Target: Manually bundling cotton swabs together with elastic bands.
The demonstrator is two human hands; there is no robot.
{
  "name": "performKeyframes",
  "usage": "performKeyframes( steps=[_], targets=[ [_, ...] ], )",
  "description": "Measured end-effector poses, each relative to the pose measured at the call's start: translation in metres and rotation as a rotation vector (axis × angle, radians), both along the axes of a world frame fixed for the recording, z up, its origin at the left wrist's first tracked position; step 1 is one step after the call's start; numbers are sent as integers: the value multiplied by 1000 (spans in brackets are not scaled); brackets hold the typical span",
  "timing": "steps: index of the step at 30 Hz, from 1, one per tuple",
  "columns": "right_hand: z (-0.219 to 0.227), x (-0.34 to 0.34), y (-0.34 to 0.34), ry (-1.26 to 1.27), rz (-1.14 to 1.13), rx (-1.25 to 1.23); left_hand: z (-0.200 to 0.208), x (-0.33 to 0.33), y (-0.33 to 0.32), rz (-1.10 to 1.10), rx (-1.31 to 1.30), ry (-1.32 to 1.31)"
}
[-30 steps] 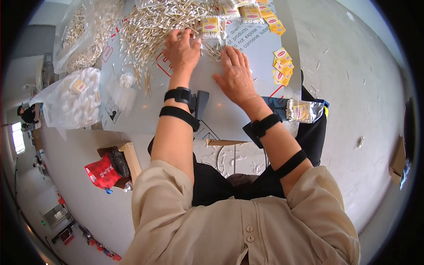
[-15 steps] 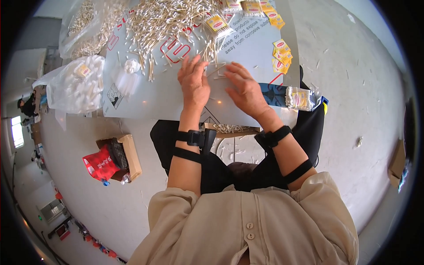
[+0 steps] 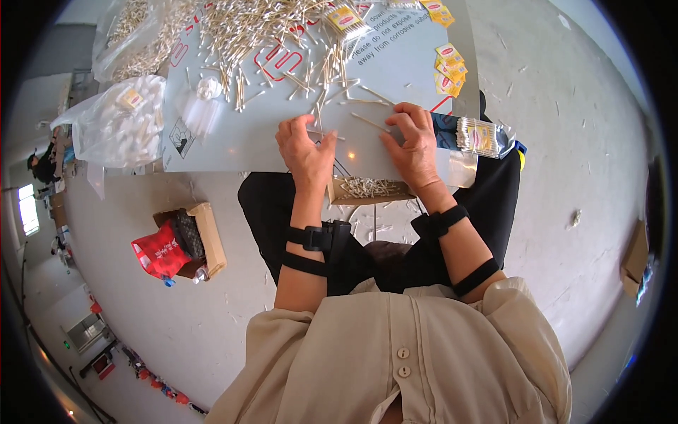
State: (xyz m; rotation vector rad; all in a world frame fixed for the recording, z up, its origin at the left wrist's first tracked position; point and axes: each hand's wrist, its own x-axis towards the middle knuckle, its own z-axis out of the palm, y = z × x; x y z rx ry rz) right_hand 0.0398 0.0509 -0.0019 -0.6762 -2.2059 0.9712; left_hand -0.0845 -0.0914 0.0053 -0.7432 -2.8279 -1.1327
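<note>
Both hands are low over the near part of the grey-white printed tabletop (image 3: 247,145). My left hand (image 3: 307,154) has curled fingers with the thumb apart; a few loose cotton swabs (image 3: 330,136) lie by its fingertips. To the right, my right hand (image 3: 412,147) is bent with a gap between thumb and fingers, and a single cotton swab (image 3: 367,121) reaches toward that gap. Beyond the hands spreads a big heap of cotton swabs (image 3: 254,32), with stray ones trailing toward me. Under the table edge, between my forearms, an open cardboard box (image 3: 337,191) holds more swabs.
Clear bags of swabs (image 3: 120,127) stand at the left, beside a small clear plastic sleeve (image 3: 200,116). Yellow-and-white cards (image 3: 452,71) lie at the right, near a filled swab pack (image 3: 478,136). Another pack (image 3: 347,21) rests by the heap. A carton with a red bag (image 3: 162,251) sits on the floor.
Both hands have drawn back toward the table's near edge, and the right has shifted slightly right. Several swabs now lie scattered between the heap and the hands. The view has tilted slightly.
</note>
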Motion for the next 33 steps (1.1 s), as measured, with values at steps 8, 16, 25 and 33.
performKeyframes(
  steps=[8,16,25,33],
  targets=[
    [-4,1,6,-2,93,84,7,1,-13,-133,-114,14],
    [-5,4,14,-4,167,16,8,4,-2,-252,-130,128],
    [0,-9,22,-94,141,67,18,-3,-8,-418,-183,100],
    [3,-23,20,-184,195,181,14,-2,-9,-399,-142,122]
  ],
)
